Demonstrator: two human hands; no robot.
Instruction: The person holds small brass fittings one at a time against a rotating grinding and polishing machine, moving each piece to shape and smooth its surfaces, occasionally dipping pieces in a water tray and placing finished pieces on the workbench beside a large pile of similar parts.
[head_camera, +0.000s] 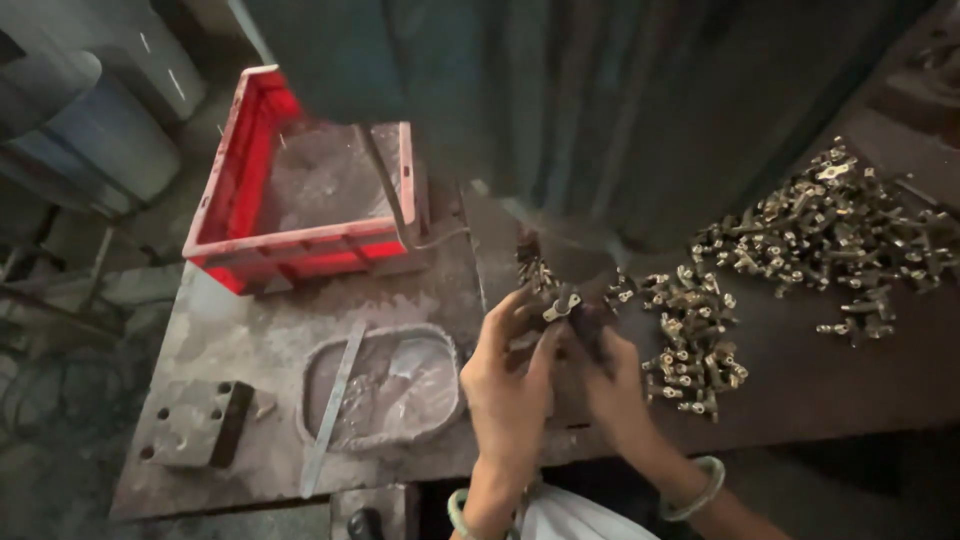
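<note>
While pinched by both hands (560, 370), small glinting brass fitting (561, 307).

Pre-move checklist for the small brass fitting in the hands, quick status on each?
1. Small brass fitting held: ok, pinched at the fingertips of the left hand, with the right hand closed beside it.
2. Fitting clear of the bench: ok, raised above the dark metal worktable.
3. More stock within reach: ok, a loose pile of brass fittings lies right of the right hand.
4. Red plastic crate unobstructed: ok, open top, far left.
5. Shallow oval grey tray clear: not ok, a flat metal strip lies across it.
6. Fitting's orientation: cannot tell, too small.
</note>
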